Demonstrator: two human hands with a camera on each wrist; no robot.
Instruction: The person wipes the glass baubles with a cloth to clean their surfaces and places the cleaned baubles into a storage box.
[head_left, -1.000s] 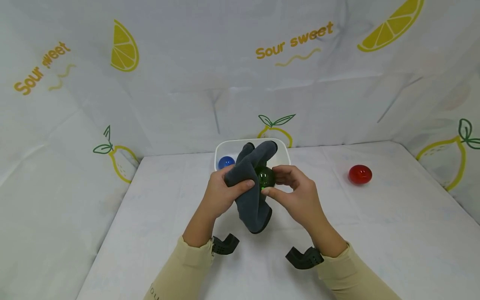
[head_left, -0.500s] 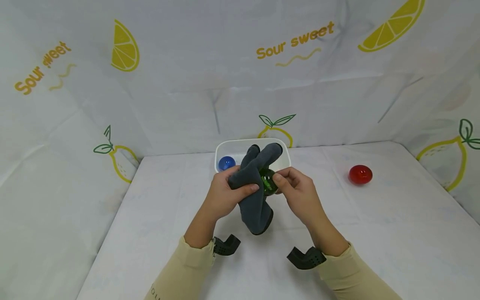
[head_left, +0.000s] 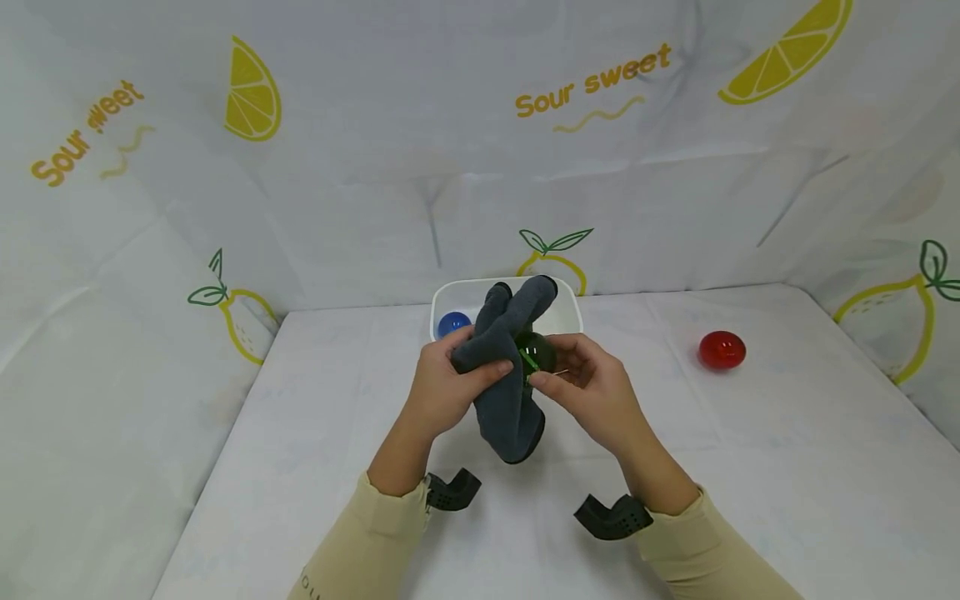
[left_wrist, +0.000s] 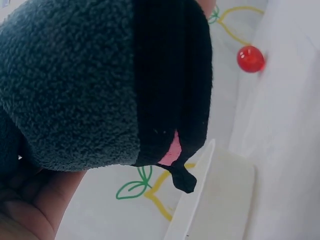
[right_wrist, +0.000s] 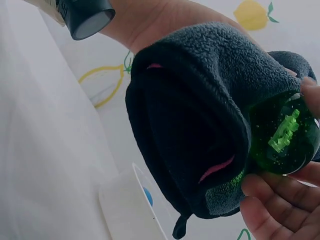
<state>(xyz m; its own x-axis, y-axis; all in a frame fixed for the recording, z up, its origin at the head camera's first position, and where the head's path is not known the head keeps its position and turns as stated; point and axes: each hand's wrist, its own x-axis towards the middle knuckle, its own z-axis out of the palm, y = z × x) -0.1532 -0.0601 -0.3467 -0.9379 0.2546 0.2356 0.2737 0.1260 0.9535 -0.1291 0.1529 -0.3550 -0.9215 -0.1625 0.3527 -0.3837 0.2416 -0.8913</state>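
Observation:
My left hand point(head_left: 448, 379) grips a dark grey towel point(head_left: 501, 350) with black edging, bunched and folded over; its ends stick out above and below the grip. A see-through green ball point(head_left: 537, 353) sits against the towel's right side. The fingers and thumb of my right hand point(head_left: 588, 379) hold this ball from the right. In the right wrist view, a bright green figure shows inside the ball point(right_wrist: 285, 132). The towel point(left_wrist: 75, 85) fills much of the left wrist view, a small black loop hanging from its edge. Both hands are raised over the table.
Behind the towel stands a white plastic tub point(head_left: 570, 321) with a blue ball point(head_left: 453, 324) in it. A red ball point(head_left: 722, 350) lies on the white-covered table point(head_left: 750, 467) at the right. A lemon-printed sheet point(head_left: 375, 125) hangs behind.
The green ball has turned in my right fingers. My right thumb has shifted from the ball's upper side to its lower edge. My left hand keeps hold of the towel, which moved slightly.

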